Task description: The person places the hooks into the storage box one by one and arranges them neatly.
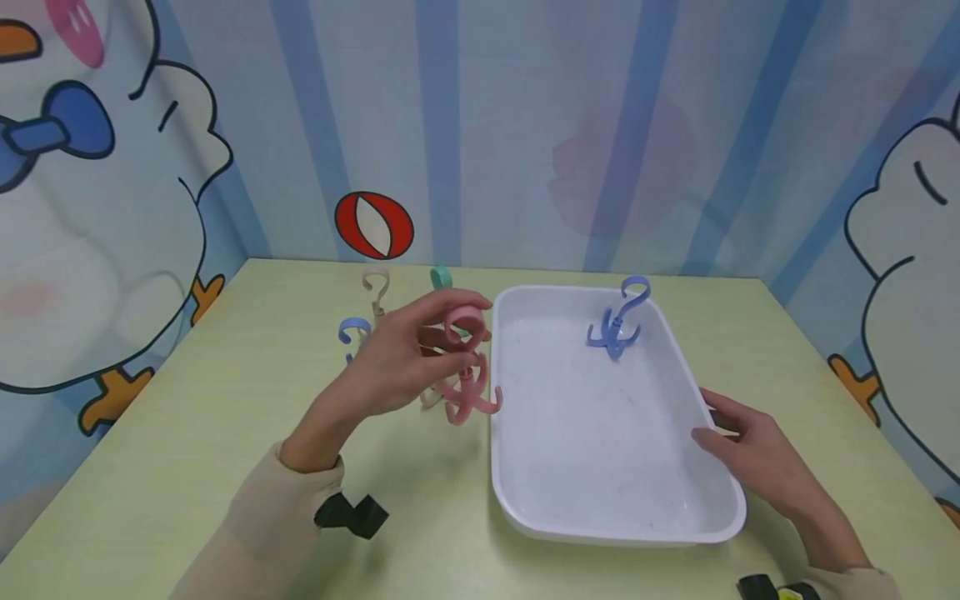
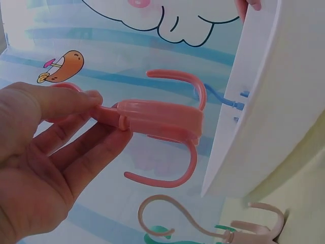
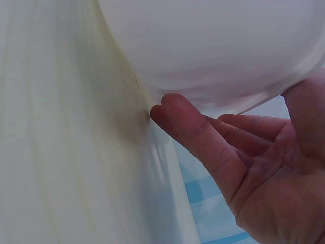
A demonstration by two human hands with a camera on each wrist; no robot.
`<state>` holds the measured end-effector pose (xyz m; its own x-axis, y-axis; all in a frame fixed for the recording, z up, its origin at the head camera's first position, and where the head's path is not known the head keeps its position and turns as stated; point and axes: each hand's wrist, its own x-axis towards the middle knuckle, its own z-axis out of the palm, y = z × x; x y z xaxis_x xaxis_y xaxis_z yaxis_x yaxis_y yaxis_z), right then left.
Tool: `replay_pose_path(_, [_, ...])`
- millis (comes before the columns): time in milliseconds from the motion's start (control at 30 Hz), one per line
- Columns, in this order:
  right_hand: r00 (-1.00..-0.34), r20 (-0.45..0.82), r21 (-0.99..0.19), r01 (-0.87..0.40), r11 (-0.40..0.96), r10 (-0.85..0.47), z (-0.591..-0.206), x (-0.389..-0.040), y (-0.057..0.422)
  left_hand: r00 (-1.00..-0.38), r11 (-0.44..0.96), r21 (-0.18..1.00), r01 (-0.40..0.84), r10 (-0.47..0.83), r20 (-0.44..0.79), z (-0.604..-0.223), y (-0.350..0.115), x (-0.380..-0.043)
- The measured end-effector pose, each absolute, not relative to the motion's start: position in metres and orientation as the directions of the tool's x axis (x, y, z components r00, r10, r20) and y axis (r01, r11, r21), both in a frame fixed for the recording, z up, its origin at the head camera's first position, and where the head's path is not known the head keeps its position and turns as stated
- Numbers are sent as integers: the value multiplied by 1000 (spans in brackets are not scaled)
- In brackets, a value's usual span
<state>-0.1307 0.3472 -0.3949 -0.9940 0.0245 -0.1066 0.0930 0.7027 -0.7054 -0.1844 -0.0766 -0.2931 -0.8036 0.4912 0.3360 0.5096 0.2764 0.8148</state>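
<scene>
My left hand [image 1: 397,354] pinches a pink multi-prong hanging hook [image 1: 467,392] by its upper part, between thumb and fingers. The hook is held off the table, just left of the tray's left rim, its prongs at the lower end. My right hand [image 1: 757,458] holds the right side of the white tray [image 1: 600,450], thumb over the rim and fingers along the outer wall. In the right wrist view, those fingers [image 3: 203,137] lie under the tray's edge. A blue hook [image 1: 615,333] of the same kind stands at the tray's far right.
Behind my left hand, partly hidden, are a blue hook [image 1: 354,329], a beige hook [image 1: 377,287] and a green hook [image 1: 441,277]. They stand on the pale yellow-green table [image 1: 187,400]. A striped blue backdrop [image 1: 510,125] with cartoon figures rises along the table's far edge and sides.
</scene>
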Motion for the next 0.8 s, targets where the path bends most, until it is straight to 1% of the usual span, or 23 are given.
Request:
replay_pose_path(167, [-995,-96,-707,84,702,22,-395,-130,347,-776,231,820,524,526,348,-293,-68,-191])
replay_pose_path(233, [-996,-92,-709,80,701,20,-395,-130,347,-773,235,816,529,531,348,-292,-65,-193])
replay_pose_path(433, [-996,-91,-711,81,698,22,-394,-130,346,-769,269,795,544,539,344,-289,-55,-200])
replay_pose_path(800, [-996,-87,-713,71,697,12,-394,-130,348,-769,271,790,549,534,351,-289,-36,-214])
